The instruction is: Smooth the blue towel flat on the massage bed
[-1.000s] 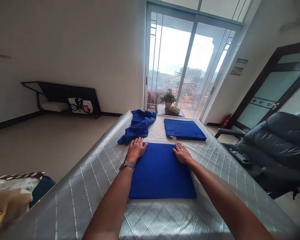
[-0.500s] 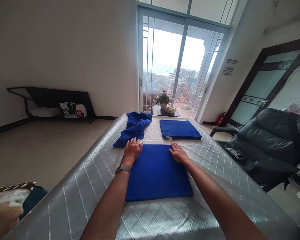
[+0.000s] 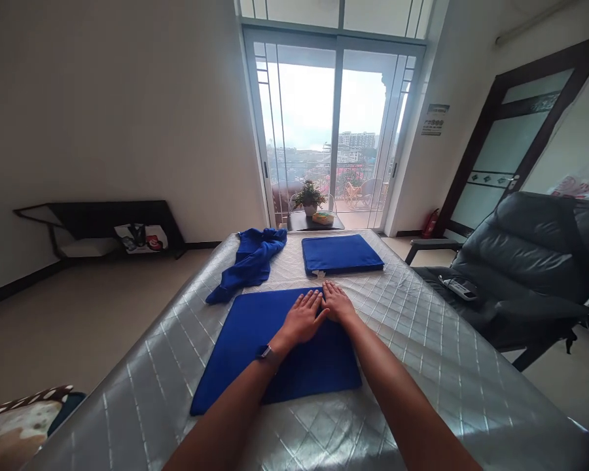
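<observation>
A flat, folded blue cloth (image 3: pixel 245 347) lies in front of me on the silver quilted mattress (image 3: pixel 412 386). My left hand (image 3: pixel 303 316) rests flat on its upper right part, fingers stretched out. Beside it my right hand (image 3: pixel 338 302) lies flat at the cloth's far right corner, its fingers straight; the two hands touch or nearly touch. Just beyond them sits a neat folded blue stack (image 3: pixel 343 254) with a small white tag at its near edge. To its left is a crumpled blue garment (image 3: pixel 255 258). A watch is on my left wrist.
A dark leather armchair (image 3: pixel 530 261) stands right of the mattress, with a power strip (image 3: pixel 459 288) on its seat. Past the far end are a small table with a potted plant (image 3: pixel 309 196) and sliding glass doors. A patterned blanket (image 3: pixel 19 418) shows at lower left.
My left hand has slid right across the cloth from its left edge to beside my right hand. The right hand stays near the far right corner. The view has shifted slightly.
</observation>
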